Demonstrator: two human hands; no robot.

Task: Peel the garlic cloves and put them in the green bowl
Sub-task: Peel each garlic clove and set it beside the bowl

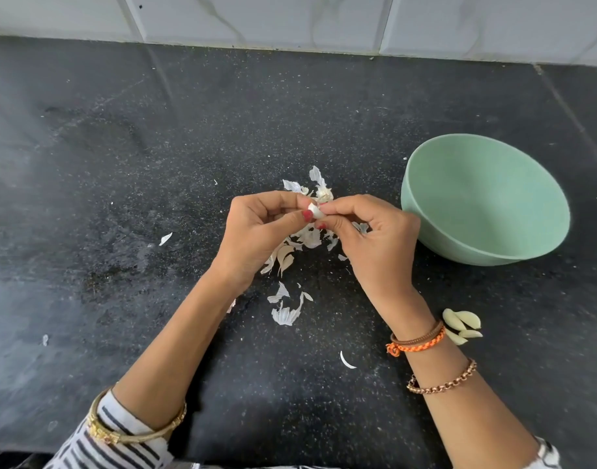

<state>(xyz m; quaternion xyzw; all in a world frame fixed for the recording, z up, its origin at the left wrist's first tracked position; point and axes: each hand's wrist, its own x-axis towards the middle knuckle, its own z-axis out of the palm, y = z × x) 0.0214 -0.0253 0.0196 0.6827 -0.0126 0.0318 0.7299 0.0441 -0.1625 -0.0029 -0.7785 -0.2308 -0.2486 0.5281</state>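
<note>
bowl (486, 201) right of skins (307, 236), on counter (121, 198).

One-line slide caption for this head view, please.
Both hands, left hand and right hand, pinch a garlic clove over peel scraps; green bowl empty.

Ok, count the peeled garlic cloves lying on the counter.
4, clustered beside the right wrist: peeled garlic cloves. The wrist may hide more; the green bowl looks empty.

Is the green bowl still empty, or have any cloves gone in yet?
Empty as far as visible: the green bowl shows bare interior. The peeled cloves lie on the counter beside the right wrist.
</note>
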